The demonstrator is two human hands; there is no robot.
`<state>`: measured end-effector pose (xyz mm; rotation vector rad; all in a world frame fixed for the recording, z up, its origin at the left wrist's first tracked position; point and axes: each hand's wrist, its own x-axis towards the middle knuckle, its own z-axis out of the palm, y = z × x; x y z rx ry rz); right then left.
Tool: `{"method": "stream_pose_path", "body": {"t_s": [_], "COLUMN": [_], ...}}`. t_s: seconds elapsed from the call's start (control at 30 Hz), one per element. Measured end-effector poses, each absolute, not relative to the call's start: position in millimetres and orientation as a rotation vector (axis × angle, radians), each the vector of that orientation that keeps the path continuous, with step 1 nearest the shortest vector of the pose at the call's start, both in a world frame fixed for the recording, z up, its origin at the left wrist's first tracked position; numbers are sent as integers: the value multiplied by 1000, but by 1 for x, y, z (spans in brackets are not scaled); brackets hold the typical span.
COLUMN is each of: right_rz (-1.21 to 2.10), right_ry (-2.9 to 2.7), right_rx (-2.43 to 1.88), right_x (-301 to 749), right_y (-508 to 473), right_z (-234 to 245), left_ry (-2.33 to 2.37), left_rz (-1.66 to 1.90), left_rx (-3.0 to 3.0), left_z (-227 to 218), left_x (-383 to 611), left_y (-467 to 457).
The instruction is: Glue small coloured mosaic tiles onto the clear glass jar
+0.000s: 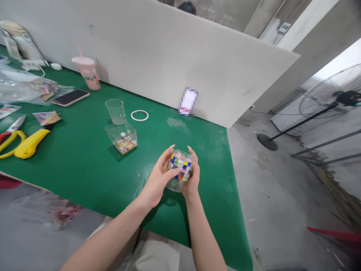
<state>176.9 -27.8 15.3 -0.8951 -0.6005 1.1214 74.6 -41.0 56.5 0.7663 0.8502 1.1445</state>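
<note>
A small clear cup covered with coloured mosaic tiles (181, 168) is held above the green table (84, 169) between both hands. My left hand (158, 180) wraps its left side, thumb pressed on the tiles. My right hand (192, 177) cups its right side, fingers curled round the back. A clear square box of loose coloured tiles (122, 138) sits to the left, with an empty clear plastic cup (115, 111) and a white ring (139, 115) behind it.
Yellow-handled scissors (11, 141) and a yellow cutter (31, 143) lie at the left. A phone (70, 97), a pink drink cup (87, 72) and plastic bags sit further back. A white partition board (169, 56) lines the table's far side. A standing fan (324, 105) is on the floor to the right.
</note>
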Motion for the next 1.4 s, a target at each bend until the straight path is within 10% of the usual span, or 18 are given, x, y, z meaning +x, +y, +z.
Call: {"method": "stream_pose_path", "body": {"t_s": [1.4], "right_rz": [1115], "right_ry": [-589], "right_rx": [-893], "right_x": [178], "right_y": [-29], "right_z": [20], "left_ry": [840], "left_rz": [1126], "left_rx": [774], "left_z": [63], "left_x": [75], "left_y": [-43]}}
